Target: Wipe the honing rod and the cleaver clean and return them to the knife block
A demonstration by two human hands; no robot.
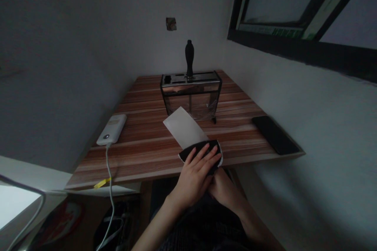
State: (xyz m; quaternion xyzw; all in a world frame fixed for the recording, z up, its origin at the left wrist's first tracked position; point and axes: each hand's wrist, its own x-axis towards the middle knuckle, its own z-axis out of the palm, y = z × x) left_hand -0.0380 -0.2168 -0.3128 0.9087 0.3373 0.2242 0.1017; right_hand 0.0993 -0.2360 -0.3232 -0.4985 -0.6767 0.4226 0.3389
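A broad, flat, pale blade like a cleaver's point(186, 128) points away from me over the front of the table, tilted to the left. My left hand point(196, 174) presses a black cloth with a white edge point(188, 151) over the blade's near end, its fingers laid across the cloth. Below it, my right hand point(222, 188) is closed at the cleaver's handle end; the handle itself is hidden. Just beyond the blade's tip stands a knife holder point(191, 88) with a slotted metal top and clear sides. A black-handled tool point(189, 59) stands upright in it.
The wood-grain table point(141, 125) meets walls at the back and right. A white power bank point(112, 129) lies left, its white cable point(110, 188) hanging over the front edge past a yellow tag point(102, 183). A black phone point(275, 134) rests near the right edge.
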